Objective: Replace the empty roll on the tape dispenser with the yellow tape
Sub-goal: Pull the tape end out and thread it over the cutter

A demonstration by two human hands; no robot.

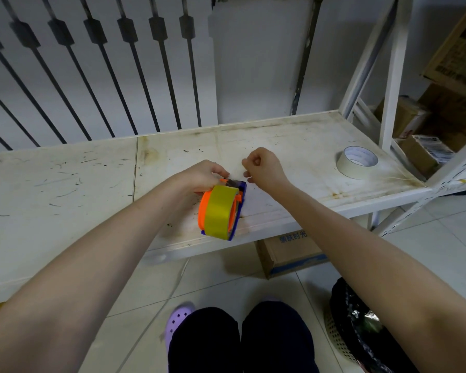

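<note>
- A scuffed white shelf board [293,146] runs across a storeroom corner, railing behind, cartons stacked off to the right.
- Over its front edge sits the tape dispenser [226,208], orange and blue, with the yellow tape [219,212] already seated on the hub. So the roll swap itself looks done.
- The left hand [205,175] is wrapped over the dispenser's far end, fingers curled down on the frame near the cutter, bracing it.
- The right hand [262,168] hovers just beside that end, thumb and forefinger pinched close; whether there's a tape tail between them, I can't tell.
- The step in hand, by my read, is threading the loose end through to the blade.
- To do it well: keep the left hand firm so the dispenser doesn't tip off the edge, draw the tail straight and flat, sticky side down, and keep fingertips off the cutter.
- A pale tape roll [357,162] lies well apart on the right, out of play.
</note>
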